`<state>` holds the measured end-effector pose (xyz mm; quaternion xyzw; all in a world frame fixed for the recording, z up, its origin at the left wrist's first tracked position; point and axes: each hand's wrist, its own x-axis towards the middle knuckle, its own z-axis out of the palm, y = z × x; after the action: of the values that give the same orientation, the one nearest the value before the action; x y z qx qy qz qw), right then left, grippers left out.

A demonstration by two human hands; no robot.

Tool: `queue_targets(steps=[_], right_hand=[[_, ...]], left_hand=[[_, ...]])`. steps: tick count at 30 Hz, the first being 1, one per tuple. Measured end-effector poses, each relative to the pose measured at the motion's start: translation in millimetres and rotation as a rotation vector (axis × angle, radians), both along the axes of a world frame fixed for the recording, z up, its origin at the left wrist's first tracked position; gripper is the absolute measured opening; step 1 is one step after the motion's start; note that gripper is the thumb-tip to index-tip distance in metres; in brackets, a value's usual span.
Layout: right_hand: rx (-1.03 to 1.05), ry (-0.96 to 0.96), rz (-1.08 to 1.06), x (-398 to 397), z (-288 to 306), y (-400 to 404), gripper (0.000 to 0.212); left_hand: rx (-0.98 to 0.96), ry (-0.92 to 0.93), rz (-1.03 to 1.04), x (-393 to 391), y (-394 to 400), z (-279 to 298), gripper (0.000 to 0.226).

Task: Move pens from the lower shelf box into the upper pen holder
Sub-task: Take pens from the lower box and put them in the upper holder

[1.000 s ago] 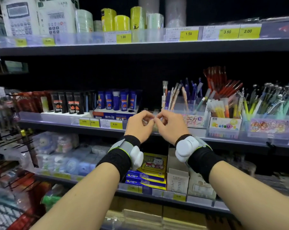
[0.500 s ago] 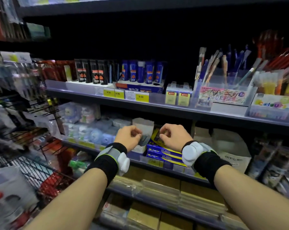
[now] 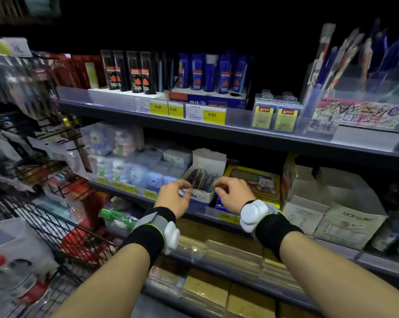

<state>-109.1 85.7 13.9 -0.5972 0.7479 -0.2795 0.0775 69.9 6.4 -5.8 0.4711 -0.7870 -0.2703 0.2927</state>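
Note:
A small white cardboard box (image 3: pixel 207 165) with its flap up sits on the lower shelf, with several dark pens (image 3: pixel 202 179) lying in it. My left hand (image 3: pixel 174 197) hovers at the box's front left corner, fingers curled and apart, holding nothing. My right hand (image 3: pixel 231 195) hovers at the front right corner, also loosely curled and empty. The clear upper pen holder (image 3: pixel 363 106) stands on the shelf above at the right, with several pens upright in it.
Blue and black glue sticks (image 3: pixel 205 73) stand on the upper shelf above yellow price tags. A yellow cartoon-printed pack (image 3: pixel 256 180) lies right of the box, white cartons (image 3: pixel 345 210) further right. A wire basket (image 3: pixel 56 228) juts out at lower left.
Both hands dropped from the upper shelf edge to the lower shelf box and moved apart to either side of it. The view tilted down and left.

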Motion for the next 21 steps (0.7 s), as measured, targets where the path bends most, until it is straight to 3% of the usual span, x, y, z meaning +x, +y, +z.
queue_targets(steps=[12, 16, 21], right_hand=[[0.108, 0.085, 0.089, 2.4, -33.3, -32.1, 0.039], [0.100, 0.072, 0.091, 2.5, -32.6, -33.3, 0.042], [0.101, 0.038, 0.121, 1.0, -32.1, -31.8, 0.044]], left_hand=[[-0.119, -0.179, -0.008, -29.9, -35.7, -3.1, 0.023], [-0.047, -0.376, 0.086, -48.3, -37.9, 3.2, 0.031], [0.110, -0.455, 0.223, -74.7, -32.4, 13.4, 0.036]])
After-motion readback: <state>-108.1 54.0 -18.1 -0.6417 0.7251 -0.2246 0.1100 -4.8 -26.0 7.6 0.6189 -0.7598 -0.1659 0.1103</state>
